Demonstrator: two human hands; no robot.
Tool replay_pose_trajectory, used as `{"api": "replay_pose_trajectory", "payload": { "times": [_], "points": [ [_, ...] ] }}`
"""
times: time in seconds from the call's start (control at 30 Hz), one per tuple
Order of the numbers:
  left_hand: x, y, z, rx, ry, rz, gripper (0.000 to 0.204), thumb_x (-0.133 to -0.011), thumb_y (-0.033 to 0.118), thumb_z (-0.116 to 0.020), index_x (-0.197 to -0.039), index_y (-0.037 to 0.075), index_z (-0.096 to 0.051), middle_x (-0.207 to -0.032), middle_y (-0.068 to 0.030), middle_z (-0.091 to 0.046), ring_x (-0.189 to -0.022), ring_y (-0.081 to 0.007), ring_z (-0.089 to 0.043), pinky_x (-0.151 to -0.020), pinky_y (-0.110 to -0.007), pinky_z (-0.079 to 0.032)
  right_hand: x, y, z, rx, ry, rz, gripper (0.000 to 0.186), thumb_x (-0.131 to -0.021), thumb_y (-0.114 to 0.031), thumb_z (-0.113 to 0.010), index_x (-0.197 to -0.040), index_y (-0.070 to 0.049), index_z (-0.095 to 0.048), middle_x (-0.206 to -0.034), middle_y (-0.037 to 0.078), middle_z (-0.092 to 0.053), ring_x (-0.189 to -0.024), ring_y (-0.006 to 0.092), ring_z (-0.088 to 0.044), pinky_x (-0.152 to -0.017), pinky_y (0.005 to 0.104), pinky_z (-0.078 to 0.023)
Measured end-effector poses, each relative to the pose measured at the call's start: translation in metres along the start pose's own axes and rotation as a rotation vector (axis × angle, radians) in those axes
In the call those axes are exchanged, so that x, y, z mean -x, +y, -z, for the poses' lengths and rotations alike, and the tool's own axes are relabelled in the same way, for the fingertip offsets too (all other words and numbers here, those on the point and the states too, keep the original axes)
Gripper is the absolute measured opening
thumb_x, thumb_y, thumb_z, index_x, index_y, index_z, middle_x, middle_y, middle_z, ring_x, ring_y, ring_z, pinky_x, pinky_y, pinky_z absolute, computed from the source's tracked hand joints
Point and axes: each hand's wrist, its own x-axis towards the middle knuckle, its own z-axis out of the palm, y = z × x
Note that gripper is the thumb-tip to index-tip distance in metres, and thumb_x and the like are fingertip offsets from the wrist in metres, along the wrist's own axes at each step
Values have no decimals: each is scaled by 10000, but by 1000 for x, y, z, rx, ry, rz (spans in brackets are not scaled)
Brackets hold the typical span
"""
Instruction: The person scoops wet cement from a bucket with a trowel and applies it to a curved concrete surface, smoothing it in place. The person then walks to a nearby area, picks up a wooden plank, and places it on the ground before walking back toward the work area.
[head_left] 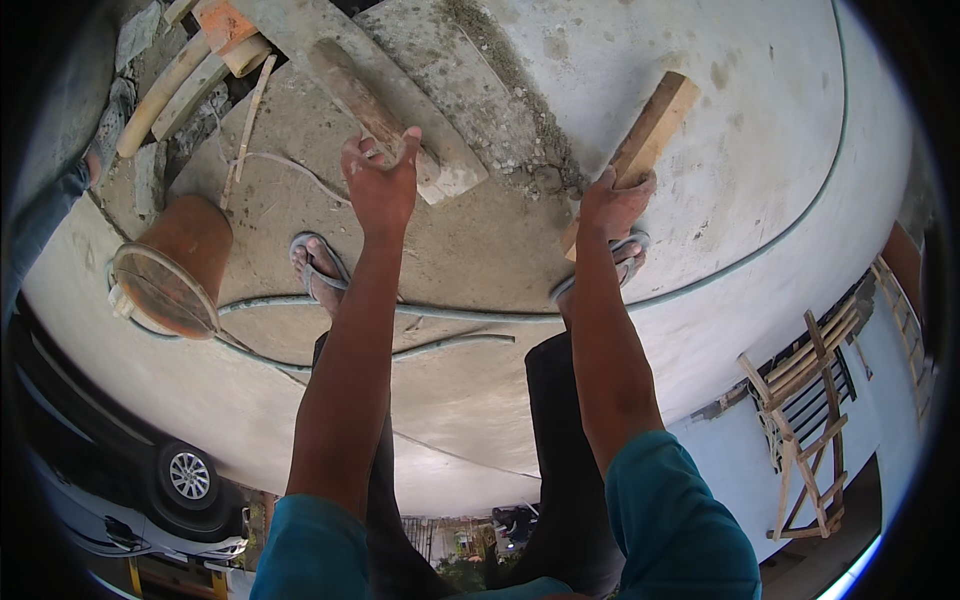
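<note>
Head view looks straight down on a concrete slab (480, 250) where a person stands in grey flip-flops, the left foot (318, 268) at about 9 o'clock of centre and the right foot (610, 262) toward 3 o'clock. Left hand (380, 180) is closed around the near end of a long wooden float (375, 115), a mortar-stained board that runs away toward 11 o'clock and rests on a flat concrete slab piece (400, 60) lying across the top of the picture. Right hand (615, 205) is clamped on the lower end of a plain wooden block (650, 135), which slants up toward 1 o'clock over the pale, smoother concrete; whether its far end touches the surface cannot be told. Both forearms come up from 6 o'clock out of teal sleeves (680, 530), well apart from each other. A grey hose (450, 318) snakes across the slab just behind the feet and curves off along the rim at 2 o'clock. At 9 o'clock a rust-coloured bucket (175, 265) lies tipped on its side. Rubble and pieces of pipe (160, 90) are heaped at 11 o'clock. Below the slab edge a white car (150, 500) shows at 7 o'clock and a wooden ladder (810, 420) at 4 o'clock.
</note>
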Motion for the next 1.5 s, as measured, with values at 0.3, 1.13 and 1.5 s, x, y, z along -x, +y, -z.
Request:
{"api": "replay_pose_trajectory", "payload": {
  "times": [0.3,1.13,1.5],
  "points": [
    [-35,-17,3,413,-29,403,621,-712,93,-674,-1277,-65,-470,-1202,-197,-580,-1085,-302,-594,-918,-346,-452,63,33,5,138,-222,-450,636,-892,-283,-605,-1399,-23,-323,-1361,172,-448,-1259,344,-465,-961,541,-445],
    [101,-60,181,718,-56,576,307,-755,-41,-595,-1038,35,-507,-908,-19,-533,-792,-107,-507,-769,-229,-420,107,-20,15,91,-579,997,646,-841,-271,-657,-1402,-72,-406,-1261,141,-551,-1161,334,-508,-925,481,-436],
    [100,-61,170,794,-30,611,335,-738,-70,-594,-1045,34,-509,-941,-22,-532,-835,-126,-508,-807,-245,-415,109,-126,-31,106,-480,1057,613,-819,-228,-659,-1387,-166,-437,-1185,38,-550,-1124,228,-536,-838,463,-495]
  ]
}}
